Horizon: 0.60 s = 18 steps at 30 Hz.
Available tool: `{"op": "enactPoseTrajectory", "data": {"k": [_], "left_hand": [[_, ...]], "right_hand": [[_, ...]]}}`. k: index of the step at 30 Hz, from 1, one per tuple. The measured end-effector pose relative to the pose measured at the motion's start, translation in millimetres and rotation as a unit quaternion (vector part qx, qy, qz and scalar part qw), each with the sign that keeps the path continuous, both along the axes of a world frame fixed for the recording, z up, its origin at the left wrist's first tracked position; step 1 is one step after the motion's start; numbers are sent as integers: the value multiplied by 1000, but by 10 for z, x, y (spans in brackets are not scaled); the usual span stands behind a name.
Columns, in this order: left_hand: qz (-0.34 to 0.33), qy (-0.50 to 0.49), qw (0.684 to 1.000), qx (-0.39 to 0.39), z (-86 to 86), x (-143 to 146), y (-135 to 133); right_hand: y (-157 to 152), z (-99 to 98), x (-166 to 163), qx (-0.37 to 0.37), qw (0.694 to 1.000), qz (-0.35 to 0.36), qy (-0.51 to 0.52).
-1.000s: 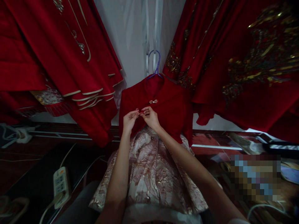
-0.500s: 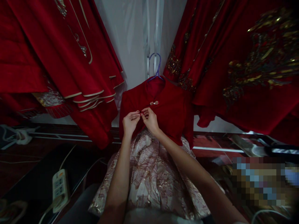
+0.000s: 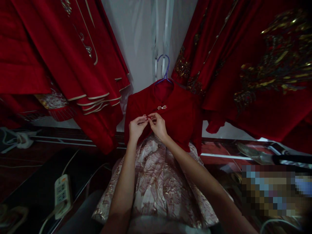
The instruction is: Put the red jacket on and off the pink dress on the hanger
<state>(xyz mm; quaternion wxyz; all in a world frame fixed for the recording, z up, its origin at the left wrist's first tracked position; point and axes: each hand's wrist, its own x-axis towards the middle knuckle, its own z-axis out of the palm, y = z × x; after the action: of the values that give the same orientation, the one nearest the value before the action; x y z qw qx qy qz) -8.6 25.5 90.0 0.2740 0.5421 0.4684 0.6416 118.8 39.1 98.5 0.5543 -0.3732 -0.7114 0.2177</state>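
Note:
A red jacket (image 3: 180, 122) hangs on a purple hanger (image 3: 167, 70) in front of me. High on its chest sits a closed beaded clasp (image 3: 162, 107). Below that, my left hand (image 3: 137, 128) pinches a second beaded clasp (image 3: 144, 115) at the jacket's front edge, and most of this clasp is hidden by the fingers. Thumb and forefinger of my right hand (image 3: 157, 125) meet the left fingertips there, closed on the clasp's other side. Under the jacket a pale pink skirt (image 3: 153, 182) with a shiny floral pattern spreads toward me.
Red garments with pale trim (image 3: 83, 74) hang at left, and red garments with gold sequins (image 3: 273, 65) at right. A white power strip (image 3: 62, 196) with cords lies on a dark surface at lower left. A metal rail (image 3: 226, 156) runs low behind the skirt.
Both hands stay pinched at the same clasp, with only a slight shift of the fingers. The whole view has moved a little.

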Motion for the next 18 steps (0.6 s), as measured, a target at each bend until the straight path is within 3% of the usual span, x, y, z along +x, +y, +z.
{"op": "enactPoseTrajectory", "data": {"k": [11, 15, 18], "left_hand": [[72, 90, 993, 1, 14, 14, -61], [76, 95, 993, 8, -4, 20, -59], [50, 74, 996, 11, -24, -19, -30]], "right_hand": [[-21, 39, -9, 4, 1000, -8, -8], [2, 67, -13, 7, 1000, -20, -13], [3, 100, 41, -12, 1000, 9, -11]]}}
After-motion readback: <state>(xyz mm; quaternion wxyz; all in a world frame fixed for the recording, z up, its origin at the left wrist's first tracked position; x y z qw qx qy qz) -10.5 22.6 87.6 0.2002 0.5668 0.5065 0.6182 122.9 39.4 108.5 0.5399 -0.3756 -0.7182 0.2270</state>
